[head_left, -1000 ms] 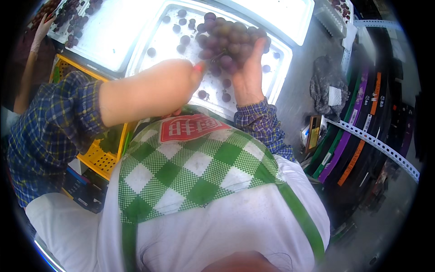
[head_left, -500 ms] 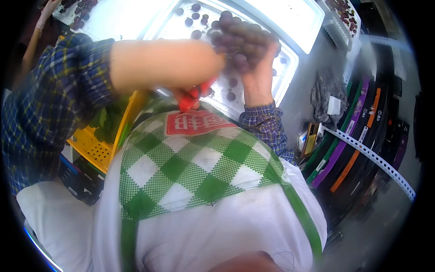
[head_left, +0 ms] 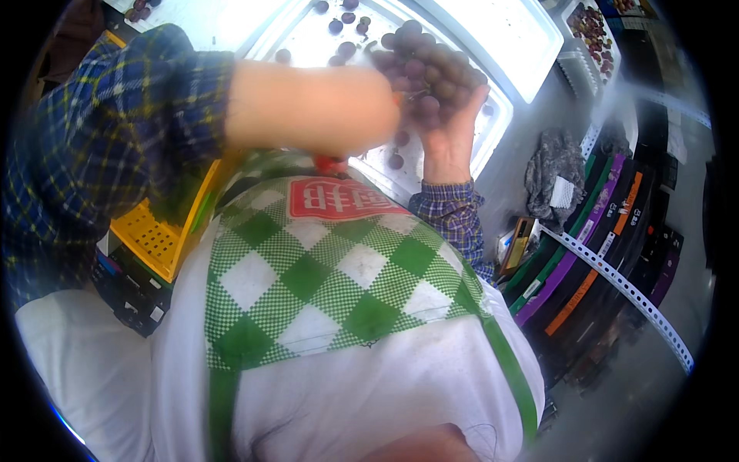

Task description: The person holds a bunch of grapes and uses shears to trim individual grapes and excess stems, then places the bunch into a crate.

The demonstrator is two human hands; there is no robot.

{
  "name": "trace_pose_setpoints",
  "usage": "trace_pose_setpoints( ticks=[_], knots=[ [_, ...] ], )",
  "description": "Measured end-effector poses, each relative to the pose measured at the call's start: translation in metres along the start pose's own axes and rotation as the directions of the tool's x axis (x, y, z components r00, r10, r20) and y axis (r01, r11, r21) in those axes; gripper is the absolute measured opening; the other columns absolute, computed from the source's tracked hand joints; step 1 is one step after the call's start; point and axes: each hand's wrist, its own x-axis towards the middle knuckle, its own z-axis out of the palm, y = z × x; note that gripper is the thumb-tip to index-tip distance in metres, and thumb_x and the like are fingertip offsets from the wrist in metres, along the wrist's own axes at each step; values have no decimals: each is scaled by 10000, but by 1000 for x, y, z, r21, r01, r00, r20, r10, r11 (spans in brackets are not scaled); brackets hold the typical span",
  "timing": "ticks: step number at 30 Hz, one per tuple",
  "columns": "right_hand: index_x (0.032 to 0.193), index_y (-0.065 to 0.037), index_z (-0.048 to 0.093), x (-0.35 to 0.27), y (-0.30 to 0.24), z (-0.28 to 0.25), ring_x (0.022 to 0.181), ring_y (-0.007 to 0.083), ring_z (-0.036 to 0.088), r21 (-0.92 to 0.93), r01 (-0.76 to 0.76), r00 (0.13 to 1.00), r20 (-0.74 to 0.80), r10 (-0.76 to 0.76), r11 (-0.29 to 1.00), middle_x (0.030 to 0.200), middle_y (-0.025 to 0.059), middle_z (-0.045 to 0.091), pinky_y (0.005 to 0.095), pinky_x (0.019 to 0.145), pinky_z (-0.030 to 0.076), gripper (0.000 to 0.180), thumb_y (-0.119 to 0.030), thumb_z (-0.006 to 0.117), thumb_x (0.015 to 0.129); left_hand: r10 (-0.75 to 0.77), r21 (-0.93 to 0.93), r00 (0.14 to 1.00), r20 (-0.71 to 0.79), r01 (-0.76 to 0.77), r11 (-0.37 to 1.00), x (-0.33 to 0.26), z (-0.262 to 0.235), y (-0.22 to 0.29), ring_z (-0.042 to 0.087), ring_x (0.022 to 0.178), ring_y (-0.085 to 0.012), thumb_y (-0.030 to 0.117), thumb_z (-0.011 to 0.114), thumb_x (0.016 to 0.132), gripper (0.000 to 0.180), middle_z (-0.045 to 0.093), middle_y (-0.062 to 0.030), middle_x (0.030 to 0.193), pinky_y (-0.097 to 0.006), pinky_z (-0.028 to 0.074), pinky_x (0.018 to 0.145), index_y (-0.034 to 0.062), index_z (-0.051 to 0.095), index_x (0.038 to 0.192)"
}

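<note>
Round, dusky purple grapes pack the bunch (head_left: 435,73), which is raised over a smooth white foam tray (head_left: 496,127) with loose grapes (head_left: 346,50) scattered in it. A stiff yellow crate (head_left: 150,235), pierced with holes, contains green leaves (head_left: 175,206); a white box (head_left: 579,68) at upper right holds small reddish fruit (head_left: 591,35). The right hand (head_left: 450,142), palm up, cups the bunch from below, thumb pressed along its right edge, other fingers hidden behind it. The left hand (head_left: 362,108), blurred, reaches across with a red tool (head_left: 331,164) partly visible beneath; whether its fingers are closed cannot be told.
</note>
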Motion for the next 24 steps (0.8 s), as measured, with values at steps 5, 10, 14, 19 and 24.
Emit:
trace_pose_setpoints(
  ticks=[5,10,14,19,24],
  knots=[
    [1408,-141,447,-6,-3,2,1238,259,563,42,4,1000,22,-5,999,1357,114,544,430,1019,523,689,-679,318,997,236,83,971,34,-238,968,7,4,-16,624,536,-194,288,399,1035,429,627,-117,732,-348,528,507,-82,563,891],
    [1374,-66,515,-4,-2,3,1192,258,578,13,-3,993,-121,4,1000,1285,132,619,428,971,507,801,-700,202,998,427,291,901,76,-430,855,-2,-4,-25,609,549,-198,299,424,1029,416,639,-118,744,-343,516,527,-66,583,907],
    [1379,-105,491,-4,-5,1,1144,251,608,40,-55,998,-30,56,998,1285,122,603,426,944,537,756,-699,225,993,103,86,992,78,-110,990,-28,-12,-18,609,594,-230,297,441,1029,399,642,-137,759,-361,507,595,-46,600,902],
    [1419,-174,392,-8,-9,-3,1249,229,553,57,-45,993,112,39,997,1377,99,507,422,1033,519,661,-676,325,995,33,33,996,81,-36,999,-61,-19,-10,625,660,-196,294,437,1047,381,657,-122,751,-324,508,635,-35,612,969],
    [1398,-157,378,-4,-11,6,1248,248,557,48,-36,997,65,33,998,1361,114,517,418,1036,517,656,-675,289,1005,10,-234,962,274,57,971,-70,-24,-37,618,751,-129,239,411,1067,337,674,-79,848,-269,511,712,-41,591,1119]
  ],
)
